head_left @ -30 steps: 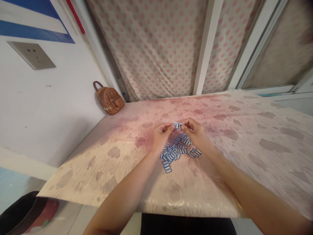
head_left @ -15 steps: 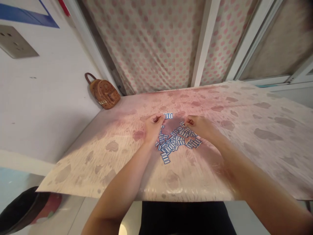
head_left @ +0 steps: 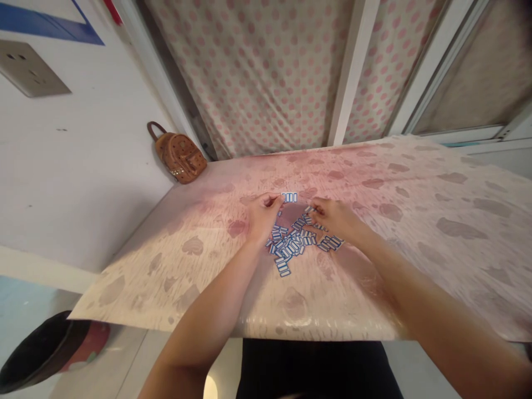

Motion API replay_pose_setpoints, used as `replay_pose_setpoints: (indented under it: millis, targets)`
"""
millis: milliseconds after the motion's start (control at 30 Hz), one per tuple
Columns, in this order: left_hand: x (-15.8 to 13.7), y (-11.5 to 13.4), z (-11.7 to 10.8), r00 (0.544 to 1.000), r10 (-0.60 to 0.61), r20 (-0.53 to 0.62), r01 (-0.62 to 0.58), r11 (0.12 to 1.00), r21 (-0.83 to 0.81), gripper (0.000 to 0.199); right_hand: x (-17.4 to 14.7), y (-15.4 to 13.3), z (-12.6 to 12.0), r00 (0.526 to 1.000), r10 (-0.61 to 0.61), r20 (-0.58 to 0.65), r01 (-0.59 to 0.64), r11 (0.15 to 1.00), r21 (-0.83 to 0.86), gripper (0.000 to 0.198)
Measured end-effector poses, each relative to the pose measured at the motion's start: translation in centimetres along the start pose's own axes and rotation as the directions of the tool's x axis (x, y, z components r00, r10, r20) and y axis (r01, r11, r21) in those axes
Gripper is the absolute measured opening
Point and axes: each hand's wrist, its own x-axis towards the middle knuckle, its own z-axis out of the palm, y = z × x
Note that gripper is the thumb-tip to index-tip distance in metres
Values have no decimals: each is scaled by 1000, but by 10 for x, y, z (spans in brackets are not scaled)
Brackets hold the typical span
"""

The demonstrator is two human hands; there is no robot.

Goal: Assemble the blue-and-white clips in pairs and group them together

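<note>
A loose pile of small white pieces with blue edges (head_left: 291, 244), flat like labels or stickers, lies on the tablecloth between my hands. My left hand (head_left: 264, 213) is closed, its thumb and finger pinching the left end of a short row of these blue-edged pieces (head_left: 290, 197) beyond the pile. Over the upper right of the pile, my right hand (head_left: 330, 213) has its fingers pressed together at the end of a small blue-edged white piece (head_left: 308, 210). That hand hides part of the pile under it.
A patterned plastic tablecloth (head_left: 199, 277) covers the table. At the back left a small brown backpack (head_left: 180, 158) leans near the wall. A dotted curtain (head_left: 266, 77) hangs behind the table. On the floor at the left stands a dark-lined bin (head_left: 50, 349).
My right hand has moved slightly left and down, onto the upper right of the pile. My left hand still pinches the row of pieces. The whole view has shifted a little.
</note>
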Motion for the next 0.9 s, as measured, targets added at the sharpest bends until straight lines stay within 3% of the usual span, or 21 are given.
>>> replay_pose_setpoints:
  millis: [100,200,300,533,900]
  targets:
    - [-3,2,2,999,16,35,-18,999,52,12,-1,-10,-7,998,-33,-44,40,985,170,20]
    - [-7,6,6,997,33,63,-37,997,63,11,-4,-18,-10,996,-81,-25,84,975,207,25]
    - [-11,11,8,996,37,86,-42,997,58,11,-6,-22,-9,997,-66,-26,69,988,139,23]
    - [-17,21,10,989,55,139,-68,993,92,10,-6,-18,-8,984,-16,-180,13,1000,-18,20]
    - [-18,14,12,979,84,187,-120,974,192,9,-4,-11,-1,981,-56,-185,35,993,-112,23]
